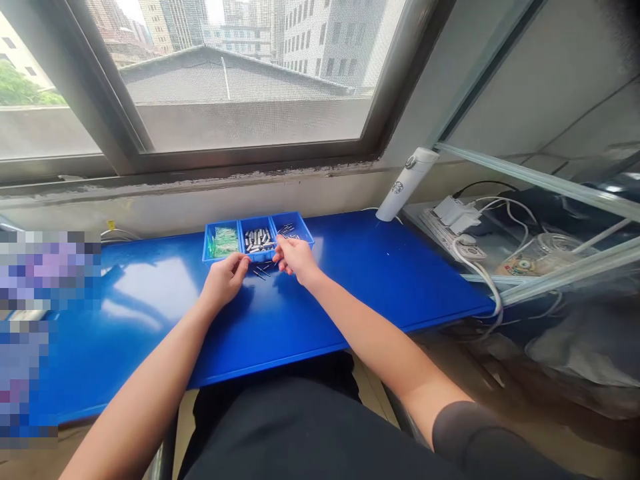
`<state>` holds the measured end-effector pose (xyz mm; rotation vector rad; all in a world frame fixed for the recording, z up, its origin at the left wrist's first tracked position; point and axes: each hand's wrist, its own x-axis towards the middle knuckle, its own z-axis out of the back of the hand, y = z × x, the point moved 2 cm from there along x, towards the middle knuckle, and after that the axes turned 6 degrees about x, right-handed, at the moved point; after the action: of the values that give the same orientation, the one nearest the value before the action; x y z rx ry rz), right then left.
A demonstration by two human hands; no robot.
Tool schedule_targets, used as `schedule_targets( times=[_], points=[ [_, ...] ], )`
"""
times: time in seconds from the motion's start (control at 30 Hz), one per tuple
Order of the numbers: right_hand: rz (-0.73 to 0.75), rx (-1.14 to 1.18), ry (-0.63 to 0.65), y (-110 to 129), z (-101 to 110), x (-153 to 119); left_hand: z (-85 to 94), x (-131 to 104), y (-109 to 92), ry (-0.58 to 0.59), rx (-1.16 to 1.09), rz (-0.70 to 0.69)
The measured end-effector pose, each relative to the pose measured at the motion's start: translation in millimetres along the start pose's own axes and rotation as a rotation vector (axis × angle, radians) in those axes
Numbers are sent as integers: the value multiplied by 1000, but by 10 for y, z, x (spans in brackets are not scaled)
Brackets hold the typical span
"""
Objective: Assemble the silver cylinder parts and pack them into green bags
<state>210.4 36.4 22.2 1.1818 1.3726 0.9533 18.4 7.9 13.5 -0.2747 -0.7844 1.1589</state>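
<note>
A blue bin with three compartments (204, 248) stands near the back edge of the blue table. Clear green plastic pieces (223, 241) fill its left compartment. Short black and silver cylinders (258, 238) lie in the middle one, thin dark pieces (287, 229) in the right one. My left hand (224, 280) is at the bin's front left corner, thumb and fingers pinched together. At the front right, my right hand (296, 259) is closed with curled fingers. Whatever either hand holds is too small to make out. Several thin dark rods (261, 272) lie on the table between the hands.
The blue table (380, 280) runs below a window. A white bottle (407, 185) leans at its back right, near a power strip (453, 230) with white plugs and cables. A metal-framed glass panel (545, 180) stands on the right. Blurred blocks cover the left edge.
</note>
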Motion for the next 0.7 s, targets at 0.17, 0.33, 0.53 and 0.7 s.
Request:
schedule_targets(
  times=[0.17,0.33,0.53,0.7],
  points=[
    [-55,65,-84,87,97,41,7,2,-13,-16,8,-7],
    [93,-57,-77,77,108,27,4,1,-3,-10,17,-9],
    [698,-136,-8,292,75,-199,-33,-21,16,65,36,-32],
    [1171,-298,92,933,102,-779,-78,-45,21,151,79,-53]
  ],
)
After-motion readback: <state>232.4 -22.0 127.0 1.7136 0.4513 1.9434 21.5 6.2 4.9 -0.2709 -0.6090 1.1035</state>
